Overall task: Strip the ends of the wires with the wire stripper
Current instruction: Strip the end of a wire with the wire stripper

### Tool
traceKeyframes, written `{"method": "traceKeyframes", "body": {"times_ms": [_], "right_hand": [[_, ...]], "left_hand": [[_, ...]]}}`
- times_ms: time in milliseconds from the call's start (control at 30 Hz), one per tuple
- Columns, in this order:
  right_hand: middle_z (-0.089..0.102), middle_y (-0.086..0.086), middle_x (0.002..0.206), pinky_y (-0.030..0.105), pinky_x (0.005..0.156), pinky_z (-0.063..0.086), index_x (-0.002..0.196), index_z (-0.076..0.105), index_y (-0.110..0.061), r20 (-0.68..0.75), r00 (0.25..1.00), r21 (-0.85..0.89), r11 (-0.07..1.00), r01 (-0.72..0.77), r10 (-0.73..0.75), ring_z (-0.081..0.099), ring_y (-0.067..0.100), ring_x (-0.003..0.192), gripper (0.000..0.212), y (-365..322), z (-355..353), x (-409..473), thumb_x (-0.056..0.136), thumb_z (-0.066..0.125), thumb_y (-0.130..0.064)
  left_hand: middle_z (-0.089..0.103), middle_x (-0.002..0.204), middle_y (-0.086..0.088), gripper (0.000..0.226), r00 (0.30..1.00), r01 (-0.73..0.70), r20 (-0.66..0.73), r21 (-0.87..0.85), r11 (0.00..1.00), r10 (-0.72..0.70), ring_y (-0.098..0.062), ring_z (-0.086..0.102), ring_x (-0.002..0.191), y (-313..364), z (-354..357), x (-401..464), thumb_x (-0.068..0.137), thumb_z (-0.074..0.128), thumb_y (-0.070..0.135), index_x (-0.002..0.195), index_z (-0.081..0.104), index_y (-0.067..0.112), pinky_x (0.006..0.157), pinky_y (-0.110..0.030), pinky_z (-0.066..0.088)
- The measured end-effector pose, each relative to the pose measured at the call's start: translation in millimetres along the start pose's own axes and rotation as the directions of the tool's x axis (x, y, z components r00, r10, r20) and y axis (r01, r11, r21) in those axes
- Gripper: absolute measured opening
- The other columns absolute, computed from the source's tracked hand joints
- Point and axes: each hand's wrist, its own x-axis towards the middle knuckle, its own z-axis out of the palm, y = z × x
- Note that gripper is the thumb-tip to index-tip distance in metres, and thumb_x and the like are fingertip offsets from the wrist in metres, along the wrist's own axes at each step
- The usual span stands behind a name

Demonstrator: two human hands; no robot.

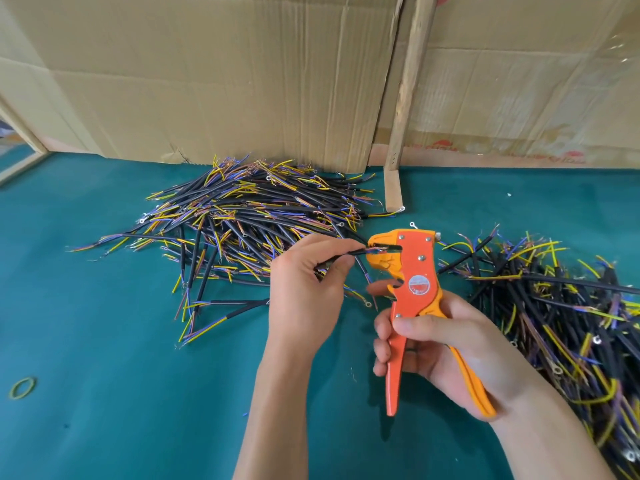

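Tabletop (104, 393): teal felt-like covering. Backdrop: creased cardboard sheets (207, 81) standing along the far edge. Wooden batten (408, 98): leaning between sheets. Lighting: even, bright.

Your stripper (415, 292) is orange with yellow jaws and a round red label, held upright above the green table, head up and jaws facing left, handles pointing down toward you. Its jaws are parted around the end of one black wire (349, 253), whose thin coloured cores reach into the mouth. That wire lies nearly level, tilted slightly up toward the tool. A left pile (242, 216) of black wires with yellow, blue and brown cores lies behind; a right pile (561, 306) lies beside the tool.
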Motion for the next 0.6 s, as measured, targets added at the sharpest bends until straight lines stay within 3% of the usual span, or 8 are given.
{"method": "traceKeyframes", "body": {"times_ms": [267, 600], "right_hand": [[0.054, 0.02, 0.076, 0.045, 0.061, 0.055, 0.119, 0.067, -0.003, -0.004, 1.0, -0.06, 0.998, 0.009, -0.009, 0.058, 0.034, 0.064, 0.038, -0.1, -1.9, -0.7, 0.081, 0.071, -0.004], [0.05, 0.018, 0.072, 0.044, 0.057, 0.052, 0.116, 0.07, -0.002, -0.035, 0.999, -0.066, 0.998, -0.001, -0.001, 0.054, 0.032, 0.059, 0.036, 2.2, -2.3, 1.3, 0.08, 0.071, -0.006]], "left_hand": [[0.071, 0.089, 0.011, 0.027, 0.999, -0.022, -0.029, 0.07, 0.997, 0.024, -0.008, 0.067, 0.087, 2.6, 1.3, -0.2, 0.086, 0.071, -0.004, 0.094, 0.081, 0.019, 0.079, -0.027, 0.051], [0.071, 0.089, 0.007, 0.029, 0.998, -0.054, -0.028, 0.125, 0.991, 0.058, -0.007, 0.065, 0.085, 1.9, 3.5, -1.6, 0.083, 0.071, -0.007, 0.095, 0.081, 0.017, 0.078, -0.012, 0.045]]}}
